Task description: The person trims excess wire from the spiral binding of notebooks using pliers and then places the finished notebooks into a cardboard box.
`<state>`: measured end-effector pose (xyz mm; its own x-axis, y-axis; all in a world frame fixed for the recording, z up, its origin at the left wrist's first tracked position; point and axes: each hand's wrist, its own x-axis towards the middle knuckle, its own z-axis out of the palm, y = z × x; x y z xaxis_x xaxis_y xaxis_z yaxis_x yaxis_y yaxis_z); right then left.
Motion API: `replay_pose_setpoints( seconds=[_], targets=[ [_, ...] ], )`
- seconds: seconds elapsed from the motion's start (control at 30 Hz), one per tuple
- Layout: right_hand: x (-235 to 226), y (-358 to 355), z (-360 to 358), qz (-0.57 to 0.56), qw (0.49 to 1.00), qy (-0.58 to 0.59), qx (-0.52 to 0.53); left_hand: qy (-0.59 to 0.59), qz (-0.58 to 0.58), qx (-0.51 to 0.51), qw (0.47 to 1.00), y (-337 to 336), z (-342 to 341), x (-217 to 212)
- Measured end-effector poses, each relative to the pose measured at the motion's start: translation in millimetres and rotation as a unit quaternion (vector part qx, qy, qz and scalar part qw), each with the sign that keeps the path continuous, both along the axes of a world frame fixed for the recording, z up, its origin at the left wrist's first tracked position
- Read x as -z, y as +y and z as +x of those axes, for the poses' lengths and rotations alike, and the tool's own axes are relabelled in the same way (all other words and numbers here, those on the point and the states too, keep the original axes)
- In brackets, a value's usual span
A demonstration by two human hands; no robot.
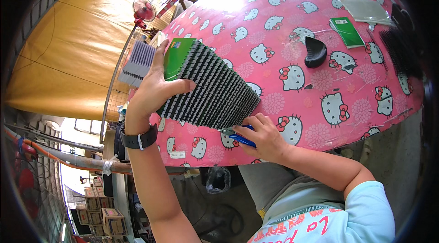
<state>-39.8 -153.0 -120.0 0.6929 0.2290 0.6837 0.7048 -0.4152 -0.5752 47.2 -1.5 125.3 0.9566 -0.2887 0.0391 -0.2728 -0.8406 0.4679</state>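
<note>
A tall stack of green spiral-bound notebooks [212, 90] stands on the table, its black wire bindings facing me in close rows. My left hand [157, 83], with a dark watch on the wrist, holds the stack near its upper end. The thumb lies across the bindings and the fingers reach along the far left side, partly hidden. At the lower end of the stack, my right hand [263, 138] grips small pliers [242, 140] with blue handles. Their metal jaws touch or nearly touch the bindings at the bottom corner; exact contact is too small to tell.
The table [315, 119] has a pink cartoon-cat cover. To the right lie a black curved holder [315, 52], a green notebook [348, 32], a clear plastic sheet [366, 10] and black binding wires [402, 53]. Another notebook stack [138, 62] stands beyond my left hand.
</note>
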Motion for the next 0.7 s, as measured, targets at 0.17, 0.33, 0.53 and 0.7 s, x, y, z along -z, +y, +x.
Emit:
replay_pose_setpoints(
  seconds=[0.17, 0.33, 0.53, 0.7],
  targets=[
    [1.2, -7.9, 13.5, 0.26, 0.808, 0.442, -0.289, 0.006, -0.01, -0.002, 1.0, 1.5, -0.6, 1.6],
    [0.5, -0.4, -1.7, 0.245, 0.867, 0.371, -0.224, 0.004, 0.003, -0.005, 1.0, 4.1, 2.1, 2.1],
    [-2.4, -2.3, -5.7, 0.019, 0.999, 0.037, -0.014, 0.003, -0.002, -0.004, 1.0, -1.4, -1.7, -0.4],
    [0.7, -2.7, -3.9, 0.126, 0.955, 0.226, -0.143, -0.013, 0.011, 0.005, 1.0, -2.4, -1.1, -0.3]
  ],
)
